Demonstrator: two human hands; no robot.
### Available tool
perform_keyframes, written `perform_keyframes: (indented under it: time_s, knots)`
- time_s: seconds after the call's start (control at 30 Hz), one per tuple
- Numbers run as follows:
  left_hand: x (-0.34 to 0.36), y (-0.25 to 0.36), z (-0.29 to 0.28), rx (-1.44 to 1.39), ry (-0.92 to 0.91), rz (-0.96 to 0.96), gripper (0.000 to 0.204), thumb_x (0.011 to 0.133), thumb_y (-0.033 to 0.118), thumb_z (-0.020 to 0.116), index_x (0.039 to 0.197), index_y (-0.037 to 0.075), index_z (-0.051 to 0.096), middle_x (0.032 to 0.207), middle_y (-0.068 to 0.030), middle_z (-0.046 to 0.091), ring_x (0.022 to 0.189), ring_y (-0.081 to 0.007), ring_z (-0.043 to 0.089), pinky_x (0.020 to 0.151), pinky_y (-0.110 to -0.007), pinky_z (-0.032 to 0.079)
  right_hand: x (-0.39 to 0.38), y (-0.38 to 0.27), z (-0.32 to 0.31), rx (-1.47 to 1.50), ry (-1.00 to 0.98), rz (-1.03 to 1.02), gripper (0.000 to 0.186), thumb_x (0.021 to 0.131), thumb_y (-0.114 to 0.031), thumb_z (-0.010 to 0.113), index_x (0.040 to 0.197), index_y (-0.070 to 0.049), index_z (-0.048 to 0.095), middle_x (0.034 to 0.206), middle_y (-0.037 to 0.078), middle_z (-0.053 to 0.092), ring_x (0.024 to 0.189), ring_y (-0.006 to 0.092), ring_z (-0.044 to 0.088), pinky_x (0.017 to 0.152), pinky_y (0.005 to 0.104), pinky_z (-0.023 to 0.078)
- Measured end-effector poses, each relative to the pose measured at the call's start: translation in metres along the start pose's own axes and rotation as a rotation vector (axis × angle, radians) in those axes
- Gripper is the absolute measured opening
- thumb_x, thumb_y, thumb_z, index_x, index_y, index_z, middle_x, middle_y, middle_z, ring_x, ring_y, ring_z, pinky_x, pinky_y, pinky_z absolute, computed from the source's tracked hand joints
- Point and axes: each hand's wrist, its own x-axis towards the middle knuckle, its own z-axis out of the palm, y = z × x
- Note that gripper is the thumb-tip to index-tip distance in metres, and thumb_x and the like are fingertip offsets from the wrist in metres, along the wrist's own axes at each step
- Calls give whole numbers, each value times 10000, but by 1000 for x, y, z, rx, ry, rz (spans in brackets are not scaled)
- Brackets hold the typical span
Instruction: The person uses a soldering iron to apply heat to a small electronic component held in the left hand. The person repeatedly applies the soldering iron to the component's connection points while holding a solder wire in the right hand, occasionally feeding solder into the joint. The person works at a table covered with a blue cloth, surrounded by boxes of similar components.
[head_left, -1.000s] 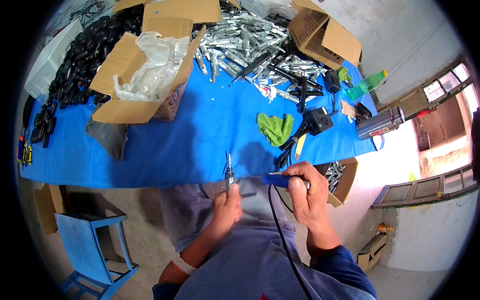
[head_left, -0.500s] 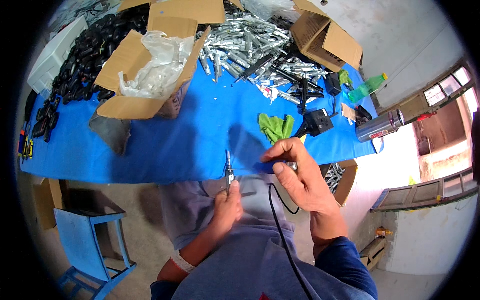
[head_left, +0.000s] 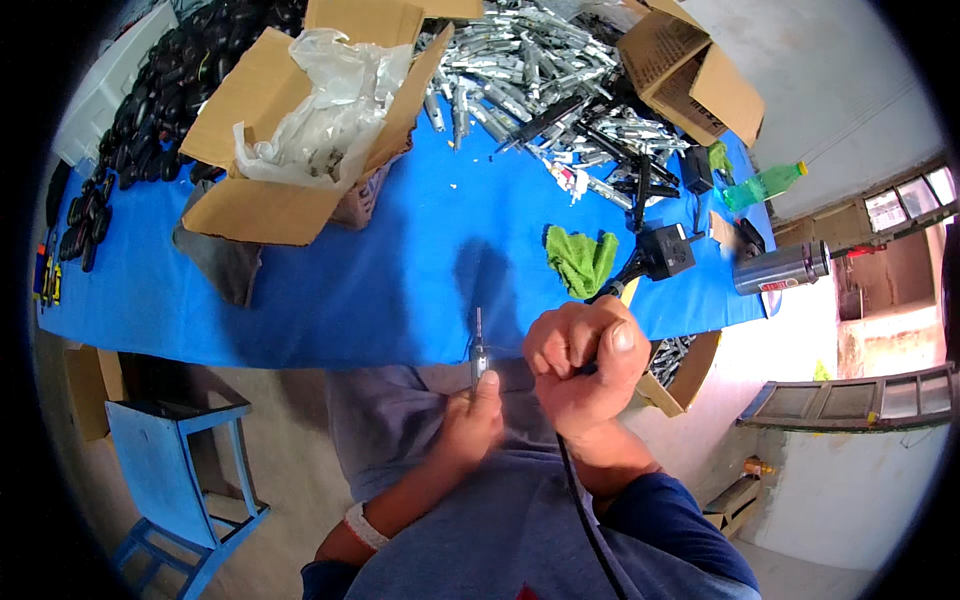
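My left hand [head_left: 472,420] is closed around a slim silver metal part [head_left: 479,360], its thin shaft pointing up, away from my body. The thumb lies along the part's near end. To the right, my right hand [head_left: 585,365] is wrapped in a fist, back of the fingers facing away. Its fingers hide nearly all of the blue corded tool; only a dark bit shows by the thumb. A black cord [head_left: 575,490] runs from under this fist down across my shirt. The two hands are apart, both at the near edge of the blue-covered table [head_left: 330,310].
Beyond lie a heap of silver metal parts [head_left: 530,70], an opened carton [head_left: 245,210] with clear plastic, and black casings [head_left: 170,110]. A green cloth [head_left: 580,260], a black adapter [head_left: 665,250], a steel flask [head_left: 780,268] and a green bottle [head_left: 765,187] are at right. A blue stool [head_left: 165,460] stands left.
My right hand has turned over and closed into a fist, hiding the blue tool held in its fingers before. My left hand has shifted slightly right with the metal part.
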Motion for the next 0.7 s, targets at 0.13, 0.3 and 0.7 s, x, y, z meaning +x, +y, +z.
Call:
perform_keyframes:
  time_s: [0.13, 0.3, 0.7]
  knots:
    - [-2, -2, 1, 35, -15, 35, 505, 969, 497, 408, 654, 102, 379, 465, -28, 356, 373, -150, 378, 355, -317, 317, 15, 0, -6, 24, -170, 87, 507, 927, -428, 507, 597, -79, 347, 466, 11, 337, 392, 120, 284, 382, 289, 241]
    - [-6, 2, 2, -96, -18, -8, 484, 981, 409, 445, 588, 128, 413, 487, 19, 405, 391, -98, 389, 372, -286, 295, 38, -5, -11, 39, -672, 140, 534, 886, -401, 519, 502, -65, 361, 446, 23, 381, 375, 168, 356, 397, 309, 256]
    - [-6, 11, -1, -92, -66, -101, 527, 938, 572, 407, 648, 134, 364, 468, -4, 327, 360, -138, 346, 358, -315, 299, 26, -7, -21, -38, -295, 60, 460, 939, -445, 476, 743, -34, 418, 769, 144, 484, 632, 192, 484, 573, 329, 440]
